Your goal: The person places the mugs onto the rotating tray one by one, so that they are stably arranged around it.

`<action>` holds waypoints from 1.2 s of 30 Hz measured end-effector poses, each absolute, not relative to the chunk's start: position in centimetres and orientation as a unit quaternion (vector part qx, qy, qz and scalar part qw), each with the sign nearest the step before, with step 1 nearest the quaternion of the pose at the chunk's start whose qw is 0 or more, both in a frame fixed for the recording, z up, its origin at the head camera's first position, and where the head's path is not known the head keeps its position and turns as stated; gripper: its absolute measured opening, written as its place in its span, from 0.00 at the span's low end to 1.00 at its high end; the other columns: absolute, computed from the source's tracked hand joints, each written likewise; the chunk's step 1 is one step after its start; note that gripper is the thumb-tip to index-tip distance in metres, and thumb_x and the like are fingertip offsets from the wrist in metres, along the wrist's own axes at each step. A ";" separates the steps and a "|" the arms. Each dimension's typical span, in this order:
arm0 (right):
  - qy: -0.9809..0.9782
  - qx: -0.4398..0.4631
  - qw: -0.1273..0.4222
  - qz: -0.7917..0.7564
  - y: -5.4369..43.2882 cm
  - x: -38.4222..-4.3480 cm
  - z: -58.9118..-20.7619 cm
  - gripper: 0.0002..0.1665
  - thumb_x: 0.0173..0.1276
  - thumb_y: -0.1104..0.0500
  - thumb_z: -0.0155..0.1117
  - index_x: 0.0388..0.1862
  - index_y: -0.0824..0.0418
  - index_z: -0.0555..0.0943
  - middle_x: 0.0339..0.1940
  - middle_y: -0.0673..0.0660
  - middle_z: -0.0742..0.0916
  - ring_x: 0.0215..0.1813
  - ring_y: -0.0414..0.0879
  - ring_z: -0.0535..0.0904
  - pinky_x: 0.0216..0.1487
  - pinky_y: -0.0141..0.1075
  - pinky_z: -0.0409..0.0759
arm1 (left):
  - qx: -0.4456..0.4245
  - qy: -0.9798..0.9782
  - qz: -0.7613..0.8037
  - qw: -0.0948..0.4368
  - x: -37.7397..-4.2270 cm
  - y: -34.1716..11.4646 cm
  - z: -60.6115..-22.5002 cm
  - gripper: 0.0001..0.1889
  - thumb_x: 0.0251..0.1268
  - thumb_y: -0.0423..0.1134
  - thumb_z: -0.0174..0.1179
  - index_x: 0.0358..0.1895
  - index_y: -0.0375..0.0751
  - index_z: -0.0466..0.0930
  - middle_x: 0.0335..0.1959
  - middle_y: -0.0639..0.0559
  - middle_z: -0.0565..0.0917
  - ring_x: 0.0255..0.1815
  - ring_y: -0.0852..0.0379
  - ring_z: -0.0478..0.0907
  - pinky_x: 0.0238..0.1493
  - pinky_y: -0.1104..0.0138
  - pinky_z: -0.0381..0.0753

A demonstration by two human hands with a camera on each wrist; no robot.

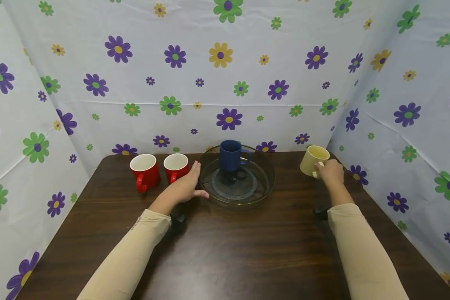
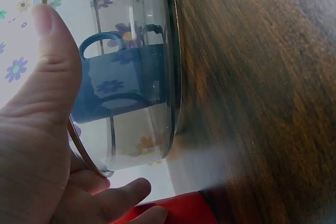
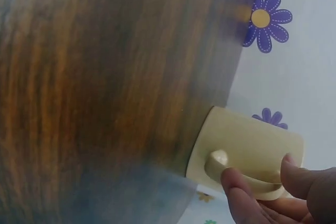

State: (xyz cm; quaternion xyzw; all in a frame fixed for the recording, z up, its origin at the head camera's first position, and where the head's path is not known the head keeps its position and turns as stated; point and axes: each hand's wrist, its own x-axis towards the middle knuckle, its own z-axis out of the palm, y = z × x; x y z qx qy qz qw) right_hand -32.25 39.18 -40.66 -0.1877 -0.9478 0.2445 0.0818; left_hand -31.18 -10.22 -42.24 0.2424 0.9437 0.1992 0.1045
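My left hand [image 1: 182, 188] rests at the left side of a clear, round, low-walled tray [image 1: 234, 205], its fingers fairly straight along the wall and the thumb spread out. Inside the tray a blue mug [image 1: 228, 157] stands upright towards the back, handle to the right; it shows through the wall in the left wrist view. At the back right, my right hand [image 1: 332, 171] pinches the handle of a pale yellow mug [image 1: 309, 163] between thumb and fingers. That mug leans slightly, and its handle [image 3: 249, 183] faces the hand in the right wrist view.
Two red mugs with white insides, one at the far left [image 1: 148, 175] and one just behind my left hand [image 1: 177, 167], stand on the dark wooden table [image 1: 247, 254]. White flowered cloth [image 1: 195, 71] hangs along the back and both sides.
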 end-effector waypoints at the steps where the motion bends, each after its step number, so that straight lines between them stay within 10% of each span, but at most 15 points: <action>1: -0.947 -0.188 0.083 0.248 39.3 -32.3 -40.8 0.26 0.79 0.50 0.57 0.49 0.75 0.82 0.43 0.74 0.86 0.50 0.72 0.79 0.43 0.57 0.79 | 0.242 0.943 0.200 0.106 -31.2 -10.2 -42.2 0.60 0.63 0.57 0.68 0.80 0.27 0.36 0.82 0.33 0.37 0.82 0.36 0.40 0.76 0.47 0.53; 13: -0.945 -0.172 0.084 0.263 40.0 -32.7 -40.7 0.26 0.78 0.53 0.56 0.34 0.74 0.88 0.17 0.56 0.86 0.37 0.61 0.80 0.40 0.50 0.77 | 0.241 0.943 0.206 0.103 -31.5 -10.3 -42.3 0.60 0.62 0.58 0.67 0.80 0.28 0.35 0.82 0.34 0.36 0.82 0.38 0.38 0.77 0.47 0.52; 25: -0.935 -0.174 0.068 0.303 40.2 -32.5 -41.0 0.25 0.79 0.53 0.55 0.45 0.77 0.85 0.28 0.63 0.90 0.23 0.43 0.83 0.28 0.34 0.75 | 0.243 0.943 0.206 0.101 -31.3 -10.2 -42.4 0.60 0.63 0.57 0.68 0.80 0.28 0.35 0.82 0.33 0.37 0.82 0.37 0.39 0.77 0.47 0.53; 36: -0.934 -0.158 0.076 0.310 38.4 -32.1 -39.7 0.23 0.77 0.55 0.54 0.46 0.77 0.84 0.29 0.64 0.90 0.34 0.58 0.88 0.25 0.33 0.77 | 0.241 0.942 0.208 0.102 -31.4 -10.3 -42.6 0.60 0.62 0.57 0.68 0.80 0.27 0.36 0.82 0.34 0.37 0.82 0.37 0.39 0.77 0.47 0.52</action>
